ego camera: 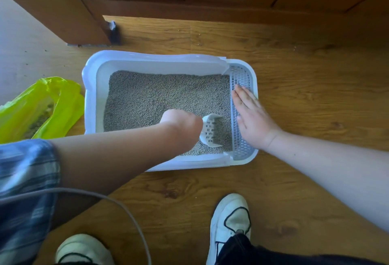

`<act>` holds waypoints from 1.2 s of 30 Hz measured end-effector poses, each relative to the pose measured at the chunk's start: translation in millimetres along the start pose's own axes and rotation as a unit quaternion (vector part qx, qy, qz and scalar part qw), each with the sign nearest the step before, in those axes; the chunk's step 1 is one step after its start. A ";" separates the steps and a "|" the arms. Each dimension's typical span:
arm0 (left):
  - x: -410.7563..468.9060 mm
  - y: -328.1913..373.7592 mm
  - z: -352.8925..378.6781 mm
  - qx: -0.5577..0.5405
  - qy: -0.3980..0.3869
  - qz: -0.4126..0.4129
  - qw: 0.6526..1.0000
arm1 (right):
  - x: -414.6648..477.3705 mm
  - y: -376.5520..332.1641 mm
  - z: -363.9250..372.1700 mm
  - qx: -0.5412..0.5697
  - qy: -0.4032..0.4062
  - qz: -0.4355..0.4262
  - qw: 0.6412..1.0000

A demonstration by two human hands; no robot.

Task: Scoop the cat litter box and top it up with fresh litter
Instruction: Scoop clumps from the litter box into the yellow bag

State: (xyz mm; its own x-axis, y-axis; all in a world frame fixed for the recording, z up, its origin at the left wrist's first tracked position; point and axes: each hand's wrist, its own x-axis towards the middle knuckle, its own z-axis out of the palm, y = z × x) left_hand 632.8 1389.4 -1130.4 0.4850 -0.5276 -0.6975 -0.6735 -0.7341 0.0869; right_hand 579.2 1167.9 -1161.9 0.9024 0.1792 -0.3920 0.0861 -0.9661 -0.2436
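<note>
Litter box [90, 104] holds grey litter [157, 96]; left hand [181, 122], fist curled, grips a white scoop [212, 132], its handle hidden; right hand [253, 117] lies flat, fingers straight, on the mesh grate [241, 77].

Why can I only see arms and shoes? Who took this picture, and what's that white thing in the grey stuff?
The camera sits on a person's head and looks down, so you see only their own arms and white shoes. On the wooden floor stands a white plastic litter box filled with grey litter grains. The left hand grips a white plastic scoop down in the grains. The right hand lies flat on the grey holed grate at the box's right end. Beside the box lies a yellow-green plastic bag.
</note>
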 end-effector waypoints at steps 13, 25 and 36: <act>15.7 -26.2 33.9 -0.131 0.070 0.094 0.984 | -1.3 1.4 -13.9 0.030 -0.038 0.017 0.999; -30.9 -99.7 37.0 -0.149 0.126 0.025 0.980 | -1.3 -9.8 -8.6 -0.004 0.006 0.039 0.999; -59.9 -108.7 47.2 -0.225 0.151 -0.014 0.962 | 1.4 -16.9 -9.4 -0.033 0.001 0.049 0.998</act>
State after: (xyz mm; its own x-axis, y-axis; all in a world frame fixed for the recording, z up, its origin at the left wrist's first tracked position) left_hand 650.6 1521.0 -1131.6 0.6850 -0.5548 -0.4723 -0.3803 -0.8251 0.4178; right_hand 583.0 1182.7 -1150.0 0.9084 0.0828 -0.4098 0.0251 -0.9892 -0.1443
